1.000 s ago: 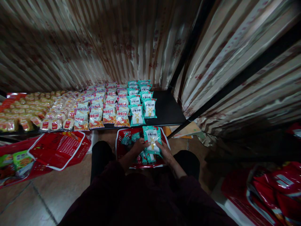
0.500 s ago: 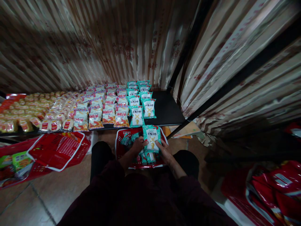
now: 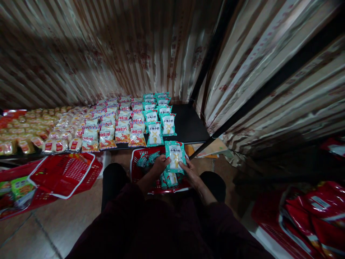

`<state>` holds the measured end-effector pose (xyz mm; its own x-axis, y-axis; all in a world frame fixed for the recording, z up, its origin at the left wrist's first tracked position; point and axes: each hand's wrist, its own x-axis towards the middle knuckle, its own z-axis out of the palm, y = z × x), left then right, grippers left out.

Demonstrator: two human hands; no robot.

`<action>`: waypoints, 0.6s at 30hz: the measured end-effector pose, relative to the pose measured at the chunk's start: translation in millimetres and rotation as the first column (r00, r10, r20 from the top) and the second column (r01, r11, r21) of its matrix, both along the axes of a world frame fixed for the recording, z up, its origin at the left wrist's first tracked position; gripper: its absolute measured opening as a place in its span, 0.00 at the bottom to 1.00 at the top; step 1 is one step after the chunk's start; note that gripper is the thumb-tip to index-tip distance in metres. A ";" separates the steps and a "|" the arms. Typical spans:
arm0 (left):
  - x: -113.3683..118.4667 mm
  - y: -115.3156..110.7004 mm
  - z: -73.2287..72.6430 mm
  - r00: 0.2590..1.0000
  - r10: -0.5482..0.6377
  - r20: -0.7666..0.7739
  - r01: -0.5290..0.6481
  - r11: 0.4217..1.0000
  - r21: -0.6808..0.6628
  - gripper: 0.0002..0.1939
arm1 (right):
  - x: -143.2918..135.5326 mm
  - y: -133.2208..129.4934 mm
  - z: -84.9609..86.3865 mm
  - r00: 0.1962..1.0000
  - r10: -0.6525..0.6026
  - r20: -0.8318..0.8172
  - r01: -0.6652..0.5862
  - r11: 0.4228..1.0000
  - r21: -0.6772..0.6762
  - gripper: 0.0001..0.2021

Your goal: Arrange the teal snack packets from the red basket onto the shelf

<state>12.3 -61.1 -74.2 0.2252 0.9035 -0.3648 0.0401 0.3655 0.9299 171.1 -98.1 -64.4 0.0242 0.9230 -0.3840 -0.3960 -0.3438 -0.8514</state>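
Between my two hands is a teal-and-white snack bag, face up above a red basket. My left hand grips its left edge, while my right hand has the thumb on its lower right front. More teal bags lie in the basket beneath, partly hidden by my hands and the held bag. Beyond the basket, two rows of matching teal bags stand on a black shelf.
Left along the shelf are orange-and-white snack bags and small wrapped cakes. Another red basket rests on the floor at left. A dark metal pole slants beside the shelf's right end. Red packages fill a basket at lower right.
The held bag has shifted slightly right and up relative to the basket, both hands still on it. The whole view has moved a little.
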 end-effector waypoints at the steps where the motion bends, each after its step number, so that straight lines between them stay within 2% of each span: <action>1: 1.2 0.7 -0.2 1.000 -0.002 0.005 0.002 1.000 0.000 0.14 | 1.0 -1.0 1.9 1.000 0.007 0.001 -0.007 1.000 0.002 0.35; 5: 7.1 4.4 -1.3 1.000 -0.004 -0.007 0.004 1.000 -0.001 0.12 | 6.3 -4.5 7.1 0.999 0.031 0.005 -0.031 0.999 0.027 0.35; 10: 15.3 9.8 -2.4 0.999 -0.011 -0.041 0.011 1.000 -0.001 0.09 | 13.1 -4.0 7.4 0.999 -0.004 0.047 0.002 0.999 0.043 0.35; 18: 30.0 17.2 7.4 0.984 -0.040 0.172 0.048 0.998 -0.044 0.22 | 27.6 4.8 12.3 0.998 -0.059 0.015 0.058 0.997 0.049 0.35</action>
